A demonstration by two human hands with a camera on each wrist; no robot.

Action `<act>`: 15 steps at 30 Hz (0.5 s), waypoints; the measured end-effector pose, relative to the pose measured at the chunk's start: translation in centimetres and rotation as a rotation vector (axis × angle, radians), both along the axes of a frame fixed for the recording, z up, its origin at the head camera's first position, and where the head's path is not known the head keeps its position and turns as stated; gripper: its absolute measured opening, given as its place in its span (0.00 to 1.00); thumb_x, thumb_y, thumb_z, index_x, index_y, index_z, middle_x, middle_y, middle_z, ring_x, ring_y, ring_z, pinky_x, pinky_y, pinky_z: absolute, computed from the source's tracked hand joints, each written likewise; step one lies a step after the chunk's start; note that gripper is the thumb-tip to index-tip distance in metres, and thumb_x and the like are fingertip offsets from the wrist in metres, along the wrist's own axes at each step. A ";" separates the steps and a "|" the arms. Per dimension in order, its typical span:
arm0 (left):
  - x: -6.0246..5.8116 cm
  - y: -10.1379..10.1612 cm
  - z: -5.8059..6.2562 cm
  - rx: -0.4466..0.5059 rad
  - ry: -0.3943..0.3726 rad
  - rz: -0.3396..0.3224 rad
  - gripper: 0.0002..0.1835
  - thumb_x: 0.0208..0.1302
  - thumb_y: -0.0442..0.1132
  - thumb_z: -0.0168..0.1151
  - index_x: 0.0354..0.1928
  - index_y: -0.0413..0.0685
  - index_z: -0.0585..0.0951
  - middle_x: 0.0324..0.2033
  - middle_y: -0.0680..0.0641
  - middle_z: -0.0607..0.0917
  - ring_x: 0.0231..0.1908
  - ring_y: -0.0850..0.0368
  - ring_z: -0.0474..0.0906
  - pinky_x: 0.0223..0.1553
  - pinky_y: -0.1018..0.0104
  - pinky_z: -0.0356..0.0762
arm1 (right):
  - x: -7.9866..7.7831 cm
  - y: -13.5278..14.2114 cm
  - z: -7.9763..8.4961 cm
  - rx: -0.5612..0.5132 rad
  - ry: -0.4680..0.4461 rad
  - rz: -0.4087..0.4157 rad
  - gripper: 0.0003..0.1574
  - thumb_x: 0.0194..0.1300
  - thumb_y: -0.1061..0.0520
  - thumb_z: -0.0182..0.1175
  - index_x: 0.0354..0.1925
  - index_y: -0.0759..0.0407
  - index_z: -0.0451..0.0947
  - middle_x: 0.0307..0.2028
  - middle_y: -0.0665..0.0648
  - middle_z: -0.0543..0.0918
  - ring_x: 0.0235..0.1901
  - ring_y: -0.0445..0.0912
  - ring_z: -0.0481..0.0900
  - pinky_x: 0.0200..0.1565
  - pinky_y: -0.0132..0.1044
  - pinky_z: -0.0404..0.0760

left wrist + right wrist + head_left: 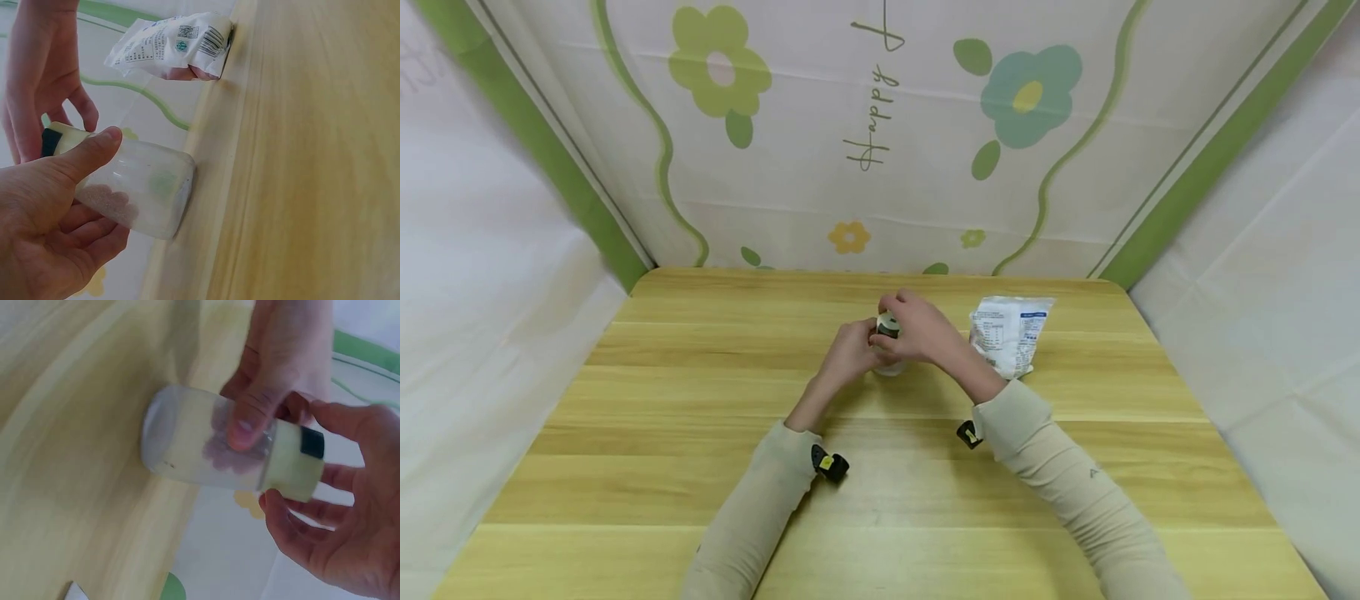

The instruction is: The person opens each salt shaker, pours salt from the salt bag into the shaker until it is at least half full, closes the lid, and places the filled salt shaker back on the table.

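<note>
A clear jar [187, 437] with a pale yellow-green lid [290, 462] stands near the far middle of the table, its base at the tabletop. The lid bears a dark patch. My left hand [850, 352] grips the jar's body, thumb on one side and fingers round the other. Around the lid, the fingertips and thumb of my right hand [921, 323] hold on from above. Through the clear wall the left fingers show. Beside the right wrist is a white plastic packet [1011, 333] with printed text and a barcode [213, 41], touched by neither hand.
The wooden table [880, 517] has rounded far corners. Behind it hangs a white curtain [820, 108] with flower prints, and white cloth [1262, 250] closes off both sides. Black wrist devices [830, 463] sit at the sleeve cuffs.
</note>
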State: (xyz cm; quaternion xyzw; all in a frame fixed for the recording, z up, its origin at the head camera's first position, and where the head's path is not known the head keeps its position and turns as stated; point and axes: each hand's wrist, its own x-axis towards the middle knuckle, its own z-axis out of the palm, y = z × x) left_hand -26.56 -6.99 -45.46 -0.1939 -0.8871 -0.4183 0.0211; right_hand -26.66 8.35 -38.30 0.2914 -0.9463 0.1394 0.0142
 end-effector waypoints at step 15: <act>-0.2 0.0 -0.4 -0.006 0.022 0.014 0.13 0.56 0.41 0.65 0.24 0.47 0.70 0.14 0.53 0.61 0.16 0.62 0.54 0.20 0.71 0.53 | -0.6 0.1 0.0 -0.004 -0.001 0.165 0.19 0.56 0.58 0.62 0.47 0.54 0.74 0.44 0.56 0.75 0.40 0.47 0.73 0.41 0.40 0.74</act>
